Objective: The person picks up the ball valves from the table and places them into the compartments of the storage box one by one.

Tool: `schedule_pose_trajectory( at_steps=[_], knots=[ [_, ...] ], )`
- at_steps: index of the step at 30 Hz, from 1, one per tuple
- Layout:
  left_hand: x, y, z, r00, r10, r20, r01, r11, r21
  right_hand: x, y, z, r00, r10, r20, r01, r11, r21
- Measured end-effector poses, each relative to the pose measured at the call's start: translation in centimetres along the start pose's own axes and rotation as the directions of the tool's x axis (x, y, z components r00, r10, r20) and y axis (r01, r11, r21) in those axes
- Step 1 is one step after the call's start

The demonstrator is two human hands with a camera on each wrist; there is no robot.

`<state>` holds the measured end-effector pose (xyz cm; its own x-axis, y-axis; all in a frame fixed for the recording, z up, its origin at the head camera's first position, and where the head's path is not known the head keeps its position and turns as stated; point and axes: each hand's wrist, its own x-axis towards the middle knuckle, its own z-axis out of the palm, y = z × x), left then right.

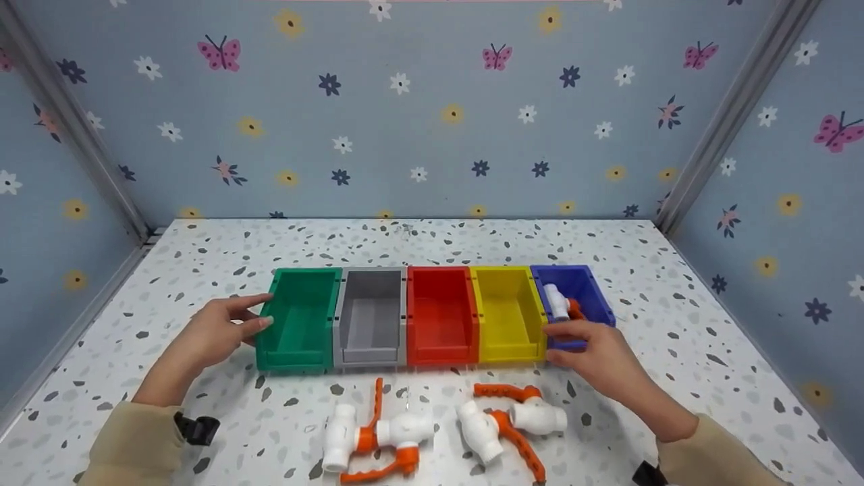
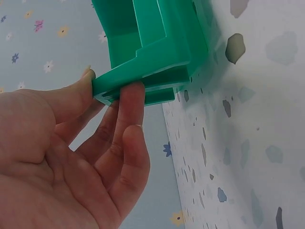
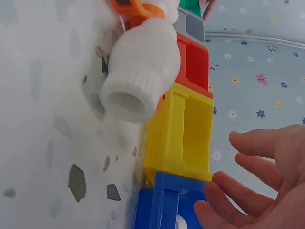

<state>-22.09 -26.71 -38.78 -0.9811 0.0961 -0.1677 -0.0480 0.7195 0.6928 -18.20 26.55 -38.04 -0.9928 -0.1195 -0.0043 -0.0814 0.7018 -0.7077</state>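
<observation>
My left hand [image 1: 219,331] grips the left rim of the green bin [image 1: 300,317], thumb on one side and fingers below the lip in the left wrist view. Beside it, in one row, stand a gray bin [image 1: 372,317], a red bin [image 1: 442,317] and a yellow bin [image 1: 509,317]. A blue bin [image 1: 601,304] forms the right end, slightly angled. Inside it lies a white pipe valve [image 1: 557,302] with an orange handle. My right hand [image 1: 601,354] is at the yellow and blue bins' shared edge, fingers loosely bent; the right wrist view shows no clear grip.
Several white valves with orange handles lie on the speckled table [image 1: 270,439] before the bins, among them a left one [image 1: 341,439] and a right one [image 1: 540,417]. Flowered panels [image 1: 432,135] enclose the table at the back and sides.
</observation>
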Motion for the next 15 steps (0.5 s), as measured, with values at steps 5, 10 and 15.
schedule_pose_trajectory(
  at_steps=[5, 10, 15],
  knots=[
    [-0.1, 0.0, 0.1, 1.000, -0.013, -0.005, 0.013, 1.000, -0.014, -0.7, -0.2, 0.4, 0.997, -0.010, 0.073, 0.010, 1.000, 0.002],
    [0.0, 0.1, 0.1, 1.000, -0.021, -0.011, 0.021, 1.000, -0.019, -1.3, -0.3, 0.6, 0.986, -0.032, 0.166, 0.033, 0.999, -0.005],
    [0.1, 0.1, 0.1, 1.000, -0.022, -0.008, 0.022, 1.000, -0.019, -1.7, 0.2, 0.7, 0.943, -0.131, 0.304, 0.134, 0.991, 0.011]
  ],
)
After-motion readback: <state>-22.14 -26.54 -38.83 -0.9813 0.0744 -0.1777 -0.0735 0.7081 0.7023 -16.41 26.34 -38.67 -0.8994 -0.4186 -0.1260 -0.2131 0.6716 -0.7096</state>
